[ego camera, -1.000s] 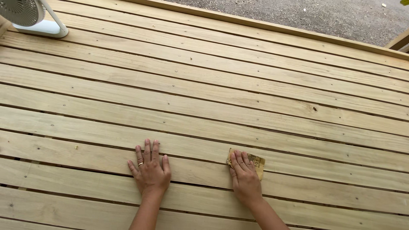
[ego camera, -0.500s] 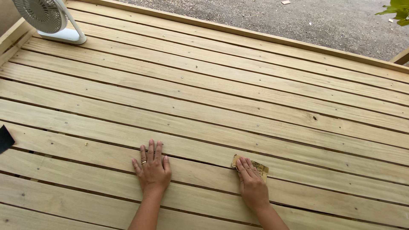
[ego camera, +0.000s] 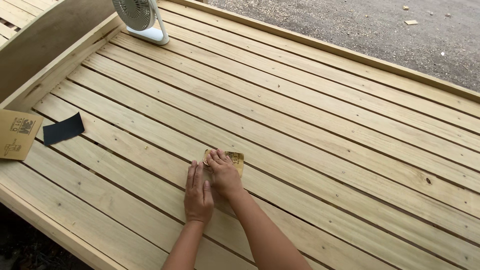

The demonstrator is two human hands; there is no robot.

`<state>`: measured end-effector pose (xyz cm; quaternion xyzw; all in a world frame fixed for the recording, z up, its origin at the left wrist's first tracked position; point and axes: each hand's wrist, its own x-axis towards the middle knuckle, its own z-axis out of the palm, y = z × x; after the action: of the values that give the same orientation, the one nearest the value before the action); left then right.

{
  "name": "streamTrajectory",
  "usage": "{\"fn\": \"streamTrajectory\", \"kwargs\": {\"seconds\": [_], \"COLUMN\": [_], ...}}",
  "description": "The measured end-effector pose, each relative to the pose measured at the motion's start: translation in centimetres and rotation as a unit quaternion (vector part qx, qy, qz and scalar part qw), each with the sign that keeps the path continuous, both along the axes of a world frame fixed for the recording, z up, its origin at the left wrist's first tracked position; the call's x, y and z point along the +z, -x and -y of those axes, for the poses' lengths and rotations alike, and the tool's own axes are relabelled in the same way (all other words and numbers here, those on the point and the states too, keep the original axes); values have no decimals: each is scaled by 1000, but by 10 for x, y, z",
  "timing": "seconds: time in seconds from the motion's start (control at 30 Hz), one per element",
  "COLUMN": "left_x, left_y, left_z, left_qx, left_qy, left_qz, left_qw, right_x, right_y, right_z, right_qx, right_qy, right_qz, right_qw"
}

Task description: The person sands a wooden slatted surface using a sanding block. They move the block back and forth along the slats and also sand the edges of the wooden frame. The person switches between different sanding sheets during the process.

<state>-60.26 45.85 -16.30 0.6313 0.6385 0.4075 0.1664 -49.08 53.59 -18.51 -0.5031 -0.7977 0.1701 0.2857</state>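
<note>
Two hands on a slatted wooden surface, one pressing sandpaper.

The left hand point(ego camera: 198, 195) lies flat and open on a plank, fingers together, holding nothing. Just beside it, touching at the thumb side, the right hand point(ego camera: 223, 173) presses spread fingers down on a tan piece of sandpaper point(ego camera: 234, 159) that lies flat on the surface point(ego camera: 325, 150), near its middle. Farther left, a dark sheet point(ego camera: 63, 128) and a brown sheet point(ego camera: 15, 134) lie near the raised side rail. At the far end stands a small white fan point(ego camera: 141, 17); gravel ground point(ego camera: 380, 25) lies beyond the edge.
</note>
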Motion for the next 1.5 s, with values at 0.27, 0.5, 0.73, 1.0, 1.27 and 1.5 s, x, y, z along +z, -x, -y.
{"fn": "streamTrajectory", "kwargs": {"seconds": [0.27,0.5,0.73,1.0,1.27,1.5], "left_x": [42,28,11,-21,6,13], "left_y": [145,286,391,408,417,433], "left_z": [72,77,62,55,57,48], "left_qx": [307,397,368,358,314,288], "left_qy": [312,219,243,125,273,307], "left_qz": [-210,-133,220,175,206,197], "left_qw": [874,881,870,909,886,886], "right_x": [15,21,12,1,-5,-18], "right_y": [2,133,281,380,478,608], "right_z": [82,83,98,55,1,-65], "right_qx": [69,170,211,208,242,300], "right_qy": [34,55,30,-27,1,-13], "right_qz": [16,42,59,80,54,30], "right_qw": [997,983,975,975,969,953]}}
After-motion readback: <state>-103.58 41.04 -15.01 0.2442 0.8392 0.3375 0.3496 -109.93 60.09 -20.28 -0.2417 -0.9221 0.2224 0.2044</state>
